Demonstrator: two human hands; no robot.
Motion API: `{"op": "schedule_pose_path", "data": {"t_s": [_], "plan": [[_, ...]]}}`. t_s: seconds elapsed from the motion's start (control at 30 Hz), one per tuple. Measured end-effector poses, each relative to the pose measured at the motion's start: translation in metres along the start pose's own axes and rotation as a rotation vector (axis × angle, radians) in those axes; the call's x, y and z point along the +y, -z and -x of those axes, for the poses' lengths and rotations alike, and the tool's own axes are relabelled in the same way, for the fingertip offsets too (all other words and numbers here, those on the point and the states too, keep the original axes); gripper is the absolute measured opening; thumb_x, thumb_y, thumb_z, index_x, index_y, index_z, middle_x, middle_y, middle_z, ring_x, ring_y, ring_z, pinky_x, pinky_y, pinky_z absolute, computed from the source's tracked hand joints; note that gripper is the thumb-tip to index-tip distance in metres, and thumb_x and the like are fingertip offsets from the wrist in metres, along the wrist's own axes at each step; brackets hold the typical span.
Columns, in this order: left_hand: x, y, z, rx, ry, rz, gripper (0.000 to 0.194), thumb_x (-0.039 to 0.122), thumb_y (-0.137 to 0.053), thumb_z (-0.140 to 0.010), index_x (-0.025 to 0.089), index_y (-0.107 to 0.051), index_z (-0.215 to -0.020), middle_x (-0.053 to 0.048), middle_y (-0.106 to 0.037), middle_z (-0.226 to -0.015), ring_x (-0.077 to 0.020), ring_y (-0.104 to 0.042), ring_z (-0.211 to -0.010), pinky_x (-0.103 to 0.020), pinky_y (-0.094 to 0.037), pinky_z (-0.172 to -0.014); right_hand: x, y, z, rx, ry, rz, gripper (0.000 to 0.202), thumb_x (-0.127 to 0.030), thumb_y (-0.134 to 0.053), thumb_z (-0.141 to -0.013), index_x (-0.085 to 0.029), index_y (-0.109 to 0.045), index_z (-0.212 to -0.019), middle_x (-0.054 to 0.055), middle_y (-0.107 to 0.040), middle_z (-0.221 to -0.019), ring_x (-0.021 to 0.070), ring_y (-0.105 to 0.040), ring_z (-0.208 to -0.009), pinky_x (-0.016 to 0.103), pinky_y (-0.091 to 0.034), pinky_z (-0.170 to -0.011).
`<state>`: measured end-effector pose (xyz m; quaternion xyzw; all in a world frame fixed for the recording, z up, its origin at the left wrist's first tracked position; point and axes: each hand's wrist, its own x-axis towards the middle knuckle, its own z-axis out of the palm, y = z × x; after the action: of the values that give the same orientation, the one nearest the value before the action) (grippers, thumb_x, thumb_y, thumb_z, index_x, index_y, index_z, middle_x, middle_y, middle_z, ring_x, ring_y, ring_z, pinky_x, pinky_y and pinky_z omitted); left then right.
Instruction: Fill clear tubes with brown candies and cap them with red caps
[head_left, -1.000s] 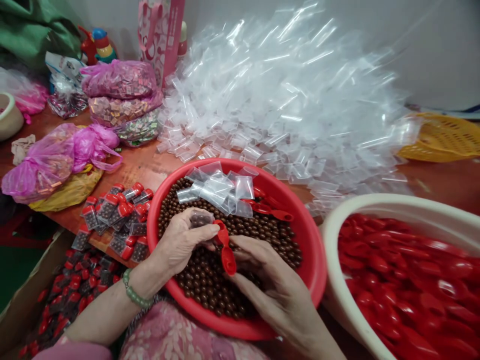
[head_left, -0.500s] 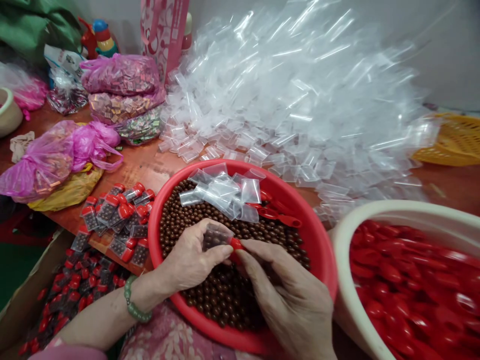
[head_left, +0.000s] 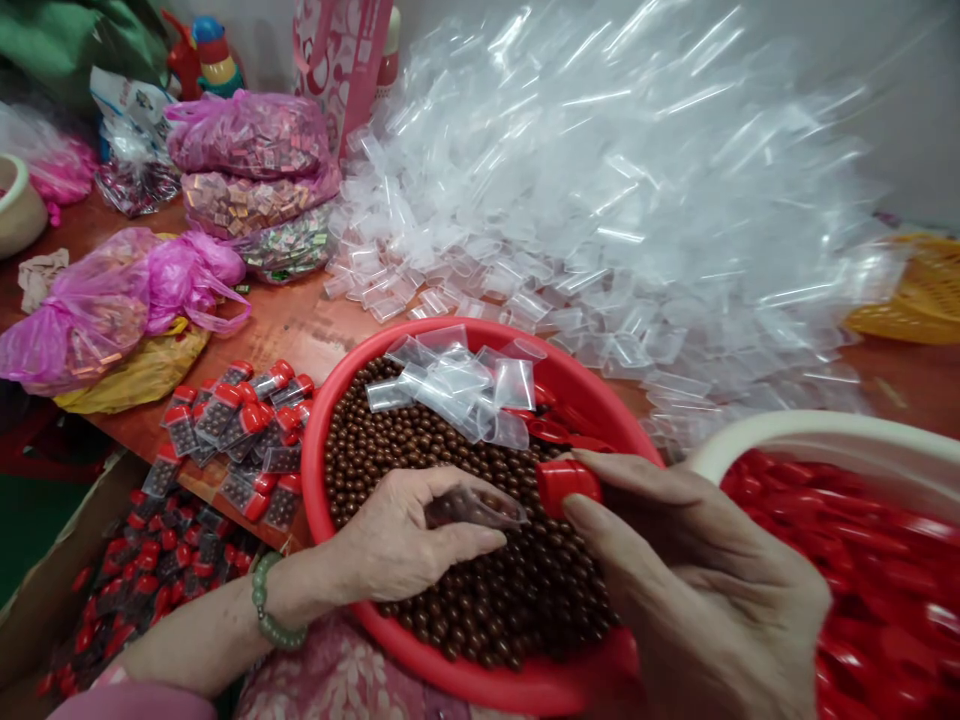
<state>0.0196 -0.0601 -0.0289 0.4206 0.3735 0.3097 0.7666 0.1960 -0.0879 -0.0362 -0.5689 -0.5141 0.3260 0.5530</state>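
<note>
My left hand [head_left: 401, 535] is closed on a clear plastic sleeve [head_left: 484, 508], its mouth facing right, with brown balls visible inside. Between the thumb and fingertips of my right hand [head_left: 720, 570] is a red plastic cap [head_left: 564, 485], a short way from the sleeve's mouth. Both hands are over a red basin [head_left: 319, 470] full of shiny brown balls [head_left: 517, 600]. Several bare clear sleeves [head_left: 465, 385] lie on the balls at the basin's far side, beside some red plastic pieces [head_left: 555, 430].
A large pile of clear sleeves [head_left: 570, 200] covers the table behind the basin. At right stands a cream tub [head_left: 750, 432] of red parts. Filled, red-capped packs [head_left: 232, 420] lie to the left, more in a box [head_left: 157, 570] below. Tied plastic bags [head_left: 255, 150] sit further back.
My right hand has moved right, and the red cap now shows in its fingers, apart from the sleeve. Before, both hands met around the sleeve's end. My left hand has shifted slightly right.
</note>
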Motion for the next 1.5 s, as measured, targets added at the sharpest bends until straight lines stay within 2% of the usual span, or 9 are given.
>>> {"op": "schedule_pose_path", "data": {"t_s": [0.27, 0.43, 0.6, 0.87, 0.97, 1.03, 1.13, 1.23, 1.5], "plan": [[-0.002, 0.0, -0.001, -0.024, -0.013, -0.023, 0.013, 0.022, -0.066, -0.079, 0.012, -0.062, -0.087, 0.001, -0.056, -0.079, -0.0108, -0.048, -0.072, -0.025, -0.04, -0.073, -0.007, -0.01, -0.002, -0.185, 0.212, 0.04, 0.036, -0.009, -0.07, -0.083, -0.033, -0.072, -0.109, 0.0, -0.075, -0.096, 0.0167, -0.072, -0.084, 0.03, -0.061, -0.076], [-0.003, 0.003, 0.0, -0.035, -0.029, -0.236, 0.007, 0.022, -0.059, -0.083, 0.015, -0.058, -0.084, 0.001, -0.053, -0.077, -0.0118, -0.046, -0.072, -0.027, -0.038, -0.069, -0.007, -0.005, -0.003, -0.297, 0.287, 0.126, 0.04, -0.006, -0.07, -0.082, -0.031, -0.07, -0.113, 0.002, -0.075, -0.103, 0.0184, -0.072, -0.086, 0.032, -0.062, -0.077], [0.001, 0.005, 0.002, -0.026, -0.024, -0.534, 0.01, 0.021, -0.056, -0.084, 0.018, -0.05, -0.078, 0.003, -0.052, -0.072, -0.0118, -0.045, -0.067, -0.026, -0.034, -0.062, -0.004, 0.003, -0.001, -0.36, 0.177, 0.172, 0.032, -0.009, -0.068, -0.085, -0.03, -0.071, -0.109, 0.001, -0.075, -0.106, 0.0179, -0.073, -0.088, 0.03, -0.062, -0.078], [0.0, 0.006, 0.003, -0.109, -0.039, -0.783, 0.018, 0.026, -0.056, -0.085, 0.021, -0.042, -0.075, -0.001, -0.054, -0.074, -0.0162, -0.05, -0.068, -0.028, -0.035, -0.062, -0.009, 0.008, -0.003, -0.472, 0.325, 0.304, 0.029, -0.011, -0.066, -0.087, -0.029, -0.07, -0.11, 0.003, -0.075, -0.104, 0.0187, -0.074, -0.086, 0.029, -0.064, -0.074], [0.0, 0.008, 0.002, -0.094, -0.01, -0.685, 0.014, 0.024, -0.056, -0.084, 0.02, -0.045, -0.076, -0.001, -0.055, -0.074, -0.0157, -0.05, -0.068, -0.028, -0.037, -0.062, -0.005, 0.006, 0.0, -0.456, 0.391, 0.376, 0.036, -0.013, -0.061, -0.091, -0.031, -0.066, -0.122, 0.003, -0.074, -0.11, 0.0194, -0.074, -0.093, 0.031, -0.063, -0.08], [0.0, 0.008, 0.0, -0.078, 0.039, -0.504, 0.012, 0.022, -0.056, -0.083, 0.02, -0.046, -0.076, 0.001, -0.052, -0.07, -0.013, -0.047, -0.064, -0.025, -0.037, -0.058, -0.001, 0.002, 0.003, -0.455, 0.447, 0.484, 0.045, -0.024, -0.06, -0.094, -0.029, -0.055, -0.138, 0.008, -0.071, -0.119, 0.0231, -0.071, -0.103, 0.036, -0.062, -0.084], [-0.004, 0.007, -0.003, -0.105, 0.162, -0.111, 0.01, 0.023, -0.056, -0.085, 0.018, -0.049, -0.08, 0.002, -0.054, -0.069, -0.0104, -0.05, -0.06, -0.022, -0.041, -0.056, 0.004, -0.008, 0.008, -0.431, 0.551, 0.71, 0.073, -0.047, -0.059, -0.093, -0.016, -0.032, -0.154, 0.02, -0.065, -0.123, 0.0321, -0.065, -0.11, 0.047, -0.058, -0.085], [-0.007, 0.004, -0.005, -0.132, 0.201, 0.134, 0.019, 0.03, -0.065, -0.082, 0.016, -0.052, -0.084, 0.0, -0.059, -0.073, -0.0108, -0.055, -0.064, -0.023, -0.046, -0.063, 0.004, -0.018, 0.009, -0.347, 0.699, 0.86, 0.076, -0.04, -0.055, -0.092, -0.005, -0.026, -0.154, 0.024, -0.065, -0.113, 0.0347, -0.064, -0.102, 0.05, -0.054, -0.082], [0.002, 0.003, 0.003, -0.167, 0.117, 0.021, 0.019, 0.025, -0.065, -0.081, 0.014, -0.061, -0.095, -0.001, -0.059, -0.084, -0.0133, -0.054, -0.078, -0.025, -0.046, -0.074, -0.004, -0.024, 0.01, -0.252, 0.794, 0.823, 0.072, -0.026, -0.057, -0.081, -0.004, -0.036, -0.146, 0.018, -0.067, -0.101, 0.0307, -0.065, -0.09, 0.047, -0.053, -0.08]]}}
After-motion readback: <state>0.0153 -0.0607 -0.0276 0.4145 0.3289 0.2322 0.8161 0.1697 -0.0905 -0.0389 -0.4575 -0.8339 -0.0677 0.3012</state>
